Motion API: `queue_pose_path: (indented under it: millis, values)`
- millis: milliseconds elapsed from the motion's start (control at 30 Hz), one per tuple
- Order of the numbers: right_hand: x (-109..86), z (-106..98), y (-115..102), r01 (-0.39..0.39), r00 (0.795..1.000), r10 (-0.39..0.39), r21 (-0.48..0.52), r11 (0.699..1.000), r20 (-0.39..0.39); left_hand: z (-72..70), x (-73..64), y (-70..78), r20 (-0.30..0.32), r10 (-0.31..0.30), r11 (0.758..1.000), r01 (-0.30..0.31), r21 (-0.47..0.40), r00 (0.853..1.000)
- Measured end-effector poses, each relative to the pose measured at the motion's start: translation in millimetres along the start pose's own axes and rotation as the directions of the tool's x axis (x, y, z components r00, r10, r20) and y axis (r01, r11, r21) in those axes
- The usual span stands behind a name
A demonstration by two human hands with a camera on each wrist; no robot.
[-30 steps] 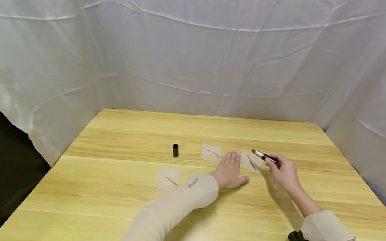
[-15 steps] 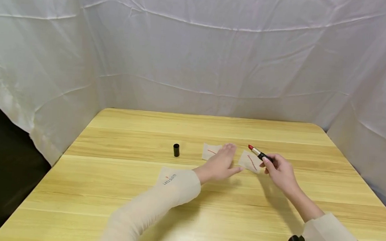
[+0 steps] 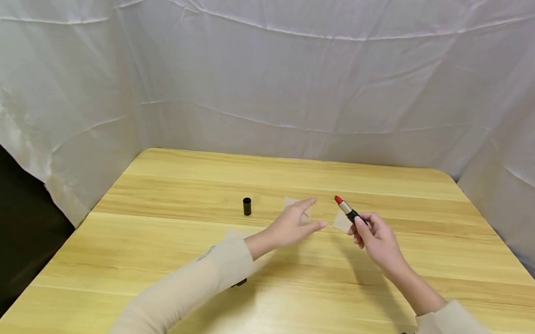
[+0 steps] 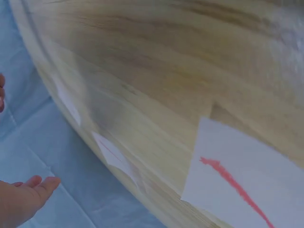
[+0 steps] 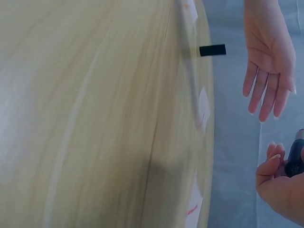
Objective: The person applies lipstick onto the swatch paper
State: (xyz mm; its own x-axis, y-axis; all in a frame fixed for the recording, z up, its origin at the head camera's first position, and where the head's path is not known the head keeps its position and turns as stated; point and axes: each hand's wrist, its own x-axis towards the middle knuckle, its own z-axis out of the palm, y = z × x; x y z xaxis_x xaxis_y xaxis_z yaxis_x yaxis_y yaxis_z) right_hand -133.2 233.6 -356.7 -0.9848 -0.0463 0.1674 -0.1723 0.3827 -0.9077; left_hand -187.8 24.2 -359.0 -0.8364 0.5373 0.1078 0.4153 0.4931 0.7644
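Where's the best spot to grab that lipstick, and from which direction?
I'd probably pinch the lipstick by its black base, coming from the person's right: it is slim, and its bare red tip points leftward, away from that side. The right hand grips it there.

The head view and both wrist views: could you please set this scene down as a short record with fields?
Right hand: holds an uncapped lipstick, red tip showing
Left hand: fingers extended, holding nothing
Black cap: upright on the wooden table
Pale squares: three, lying flat; red stroke plainest on the one nearest the left wrist camera
Backdrop: pale, creased cloth
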Motion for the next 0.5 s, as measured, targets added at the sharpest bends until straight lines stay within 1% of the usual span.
queue_pose_path:
  millis: [100, 167, 267, 367, 433, 500]
  values:
    - [-0.1, 5.0, -5.5, 0.003, 1.0, -0.004, 0.026, 1.0, 0.015, -3.6, -3.3, 3.1, -0.053, -0.006, 0.997, 0.001, -0.083, 0.999]
    - [-0.6, 8.4, -8.4, 0.0, 1.0, -0.001, 0.046, 0.999, 0.029, -5.0, -5.8, 4.0, -0.097, -0.012, 0.989, -0.003, -0.149, 0.995]
    - [-2.0, 13.6, -12.6, -0.003, 0.998, -0.001, 0.074, 0.997, 0.055, -5.5, -9.9, 4.8, -0.161, -0.036, 0.959, -0.011, -0.283, 0.986]
    - [-3.4, 19.1, -17.3, -0.008, 0.997, -0.001, 0.109, 0.994, 0.081, -4.7, -13.6, 5.8, -0.212, -0.056, 0.92, -0.032, -0.391, 0.976]
    - [-4.2, 22.8, -21.0, -0.012, 0.995, 0.0, 0.131, 0.991, 0.097, -4.1, -15.5, 6.8, -0.237, -0.06, 0.899, -0.05, -0.434, 0.97]
    - [-5.0, 26.8, -24.8, -0.013, 0.994, -0.003, 0.15, 0.989, 0.111, -4.1, -17.1, 8.3, -0.252, -0.069, 0.887, -0.056, -0.459, 0.965]
